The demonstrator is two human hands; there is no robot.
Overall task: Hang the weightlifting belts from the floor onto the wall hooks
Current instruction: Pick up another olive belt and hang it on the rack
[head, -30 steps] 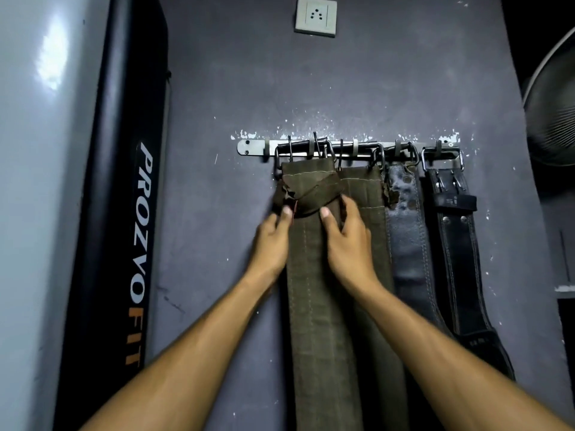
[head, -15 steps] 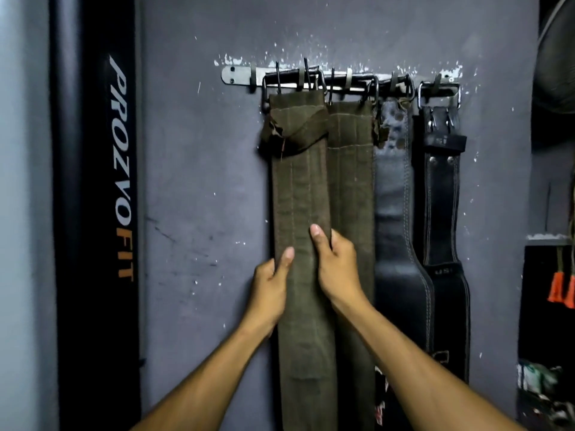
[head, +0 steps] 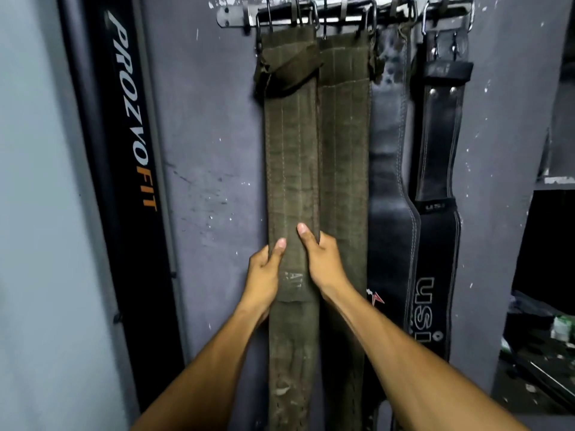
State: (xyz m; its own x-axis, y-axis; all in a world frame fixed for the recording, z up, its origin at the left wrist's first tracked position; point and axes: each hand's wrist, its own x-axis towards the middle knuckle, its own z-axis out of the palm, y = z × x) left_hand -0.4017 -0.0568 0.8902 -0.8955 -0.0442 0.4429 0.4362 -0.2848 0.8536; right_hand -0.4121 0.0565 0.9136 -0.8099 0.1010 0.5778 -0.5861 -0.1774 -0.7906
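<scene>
Several belts hang side by side from a metal hook rail at the top of the grey wall. The leftmost olive canvas belt hangs straight down, its loose top end folded over near the hooks. My left hand grips its left edge and my right hand grips its right edge, both about halfway down. Beside it hang a second olive belt, a black leather belt and a black belt printed "USI".
A tall black padded bench marked "PROZVOFIT" stands upright against the wall to the left. A pale panel fills the far left. Dark shelving with clutter sits at the right edge.
Both hands have slid down the leftmost olive belt from just under its folded top to its middle. The view has tilted down, so the hook rail now sits at the top edge.
</scene>
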